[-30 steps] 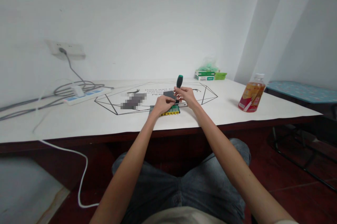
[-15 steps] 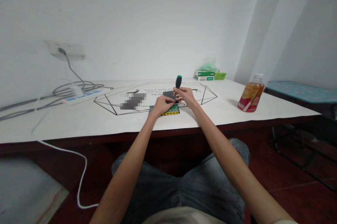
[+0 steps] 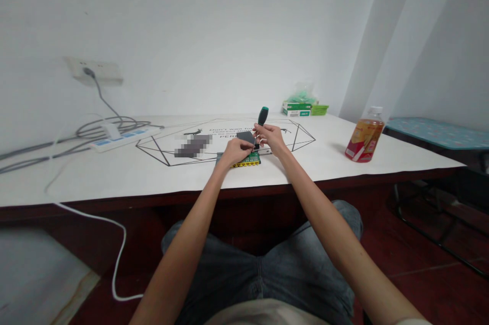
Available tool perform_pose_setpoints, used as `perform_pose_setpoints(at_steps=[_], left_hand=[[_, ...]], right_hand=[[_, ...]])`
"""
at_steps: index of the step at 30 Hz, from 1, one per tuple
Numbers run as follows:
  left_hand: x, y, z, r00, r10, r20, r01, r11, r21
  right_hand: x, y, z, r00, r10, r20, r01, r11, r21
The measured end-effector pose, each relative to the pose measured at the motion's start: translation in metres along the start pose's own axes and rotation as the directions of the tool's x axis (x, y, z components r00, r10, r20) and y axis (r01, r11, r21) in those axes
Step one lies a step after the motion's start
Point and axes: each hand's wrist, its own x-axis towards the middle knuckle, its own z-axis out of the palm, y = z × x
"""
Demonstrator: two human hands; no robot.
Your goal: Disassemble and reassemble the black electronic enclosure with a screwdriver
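White desk (image 3: 114,177) bears green board (image 3: 246,160), yellow-edged, under screwdriver (image 3: 262,116).

Noted just behind the front edge of the table (image 3: 114,177), about midway along: green circuit board (image 3: 250,161) with yellow strip, lying flat. Resting on its left part: left hand (image 3: 236,151), fingers curled. Gripped near upright in right hand (image 3: 272,137): screwdriver (image 3: 262,116), green-handled, tip down toward the board, hidden by fingers. Just behind the board: dark grey plate (image 3: 245,137). Toward the right edge: bottle (image 3: 362,137). Toward the far left: power strip (image 3: 122,139). At the far edge: green boxes (image 3: 301,109).
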Motion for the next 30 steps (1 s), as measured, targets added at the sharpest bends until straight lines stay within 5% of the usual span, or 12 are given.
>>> perform_pose_setpoints(at_steps=[14, 19, 22, 25, 30], left_hand=[[0.005, -0.013, 0.005, 0.996, 0.088, -0.018, -0.087, 0.993, 0.079], [0.000, -0.002, 0.004, 0.994, 0.107, -0.018, -0.099, 0.960, 0.263], [-0.002, 0.017, 0.005, 0.998, 0.067, -0.010, -0.054, 0.880, 0.472], [0.000, 0.041, 0.013, 0.997, 0.068, 0.036, -0.076, 0.797, 0.600], [0.014, 0.070, 0.044, 0.991, 0.059, 0.120, -0.119, 0.808, 0.577]], right_hand=[[0.002, -0.003, -0.006, 0.999, -0.027, -0.029, 0.030, 0.993, 0.112], [0.006, -0.005, -0.027, 0.985, -0.031, -0.171, 0.049, 0.993, 0.103], [0.006, -0.003, -0.047, 0.926, -0.139, -0.352, 0.137, 0.990, -0.030], [0.005, 0.000, -0.065, 0.812, -0.303, -0.498, 0.169, 0.940, -0.296], [-0.001, 0.001, -0.081, 0.679, -0.514, -0.523, 0.102, 0.772, -0.627]])
